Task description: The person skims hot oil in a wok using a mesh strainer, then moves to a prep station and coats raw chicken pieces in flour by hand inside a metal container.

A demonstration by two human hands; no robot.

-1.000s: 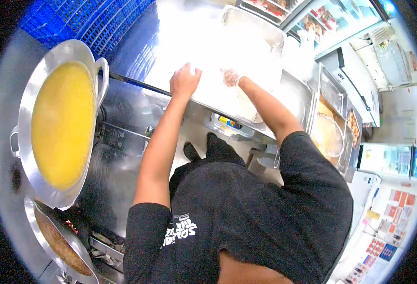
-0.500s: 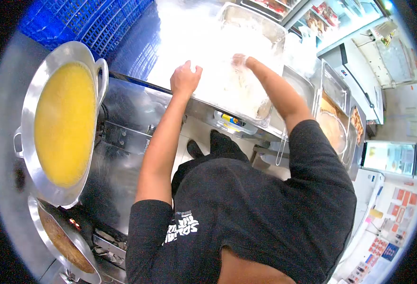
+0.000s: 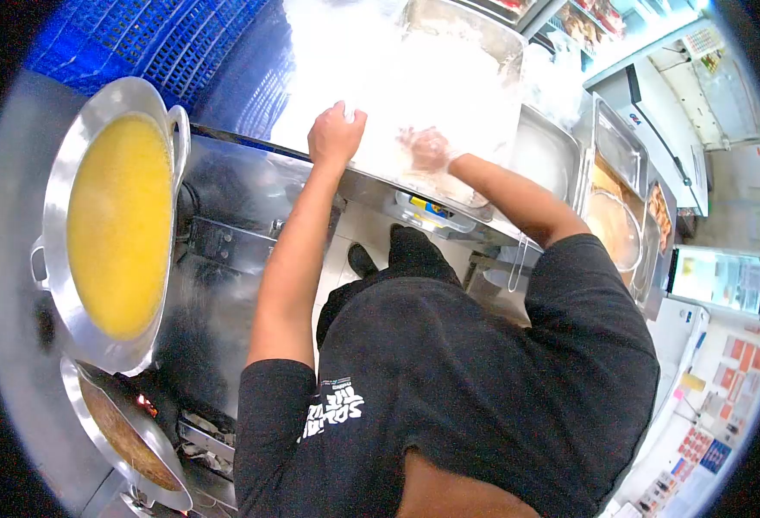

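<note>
My left hand [image 3: 335, 136] is at the near left of a glaring white patch, fingers curled and thumb up. Glare hides whatever its fingers may grip. My right hand [image 3: 425, 148], coated in white powder, is over the near part of a metal tray [image 3: 519, 53]. Its fingers look spread, though blurred, and I see nothing held in them. White powder that looks like flour [image 3: 457, 73] fills the tray, and overexposure washes out its surface and left edge.
On the left stand a large metal wok of yellow liquid [image 3: 121, 224] and a second wok [image 3: 129, 432] with brown contents, near a small flame. A blue plastic basket [image 3: 194, 52] is at the upper left. A wire strainer [image 3: 613, 229] rests among metal pans on the right.
My right hand has moved left and nearer to me within the tray, and its powdered fingers show more. My left hand has barely moved. The camera view has shifted slightly.
</note>
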